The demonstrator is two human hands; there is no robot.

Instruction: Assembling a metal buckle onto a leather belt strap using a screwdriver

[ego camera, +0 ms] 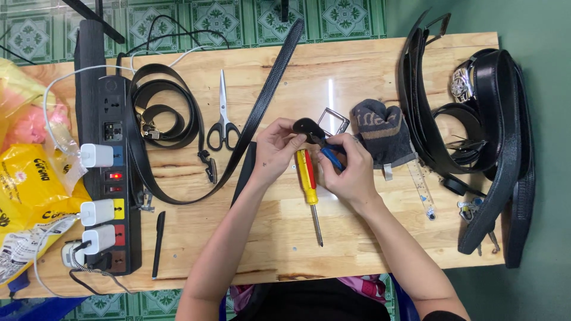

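A yellow screwdriver (309, 189) lies at six o'clock, a dark glove (380, 132) at three. The left hand (275, 148) pinches the black belt end (307, 126); the right hand (348, 169) clamps a blue-handled tool (331, 157).

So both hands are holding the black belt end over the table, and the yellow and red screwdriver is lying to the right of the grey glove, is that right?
Not quite. The head view shows the screwdriver lying left of the grey glove, between the wrists. The left hand and right hand do hold the black belt end over the table.
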